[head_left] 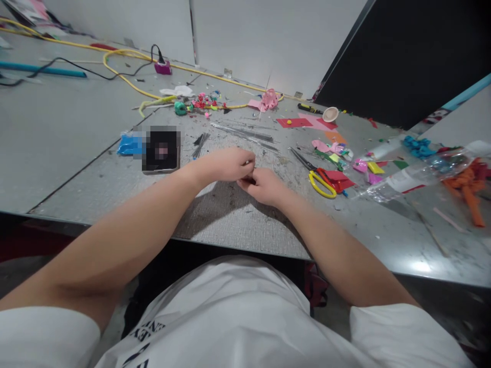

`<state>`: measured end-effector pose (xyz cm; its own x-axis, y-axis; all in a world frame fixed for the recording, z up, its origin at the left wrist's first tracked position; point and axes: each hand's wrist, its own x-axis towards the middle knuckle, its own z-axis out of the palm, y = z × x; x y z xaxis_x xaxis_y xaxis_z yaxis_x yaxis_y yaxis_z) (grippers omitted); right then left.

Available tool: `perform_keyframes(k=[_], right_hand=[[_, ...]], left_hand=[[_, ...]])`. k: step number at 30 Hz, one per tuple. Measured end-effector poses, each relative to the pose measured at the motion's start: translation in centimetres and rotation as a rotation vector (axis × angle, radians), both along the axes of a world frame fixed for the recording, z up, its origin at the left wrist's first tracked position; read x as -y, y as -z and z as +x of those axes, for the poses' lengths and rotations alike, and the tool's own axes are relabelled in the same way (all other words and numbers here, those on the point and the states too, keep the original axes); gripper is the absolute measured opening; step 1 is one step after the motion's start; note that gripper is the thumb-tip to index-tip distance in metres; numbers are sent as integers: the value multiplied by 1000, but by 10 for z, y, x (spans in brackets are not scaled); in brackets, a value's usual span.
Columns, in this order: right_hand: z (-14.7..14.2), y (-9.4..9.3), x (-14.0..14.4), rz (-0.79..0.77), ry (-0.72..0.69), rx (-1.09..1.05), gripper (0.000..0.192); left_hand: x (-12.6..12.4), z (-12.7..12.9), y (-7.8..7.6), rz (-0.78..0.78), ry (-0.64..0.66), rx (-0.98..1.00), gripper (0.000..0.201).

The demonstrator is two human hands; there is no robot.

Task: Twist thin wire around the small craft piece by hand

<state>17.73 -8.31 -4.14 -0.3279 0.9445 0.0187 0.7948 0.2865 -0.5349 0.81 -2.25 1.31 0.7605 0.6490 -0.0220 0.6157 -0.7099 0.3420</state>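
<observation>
My left hand (229, 163) and my right hand (264, 185) meet over the near middle of the grey table (238, 214). The fingers of both are curled and pinched together, almost touching. Whatever sits between the fingertips is too small and too covered to make out. Just beyond my hands lie thin metal wires (245, 134) in a loose bundle. Short dark strips (200, 144) rest near my left wrist. To the right of my right hand is a pair of scissors (322, 184) with yellow and red handles, its blades pointing away to the left.
A dark tablet-like device (161, 166), partly blurred, and a blue packet (129, 145) lie left. Coloured scraps (333, 151), clear plastic wrap (418, 176) and orange fabric-like pieces (470, 189) spread right. Behind are a pink paper flower (270, 99), yellow cable (126, 79) and purple plug (163, 67).
</observation>
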Motion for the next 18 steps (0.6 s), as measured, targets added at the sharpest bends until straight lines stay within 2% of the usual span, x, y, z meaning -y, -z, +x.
perform_keyframes(k=[13, 18], right_hand=[[0, 0, -1, 43, -49, 16, 26], [-1, -3, 1, 36, -28, -18, 25]], left_hand=[[-9, 1, 7, -74, 17, 56, 27], [-9, 1, 7, -131, -29, 97, 27]])
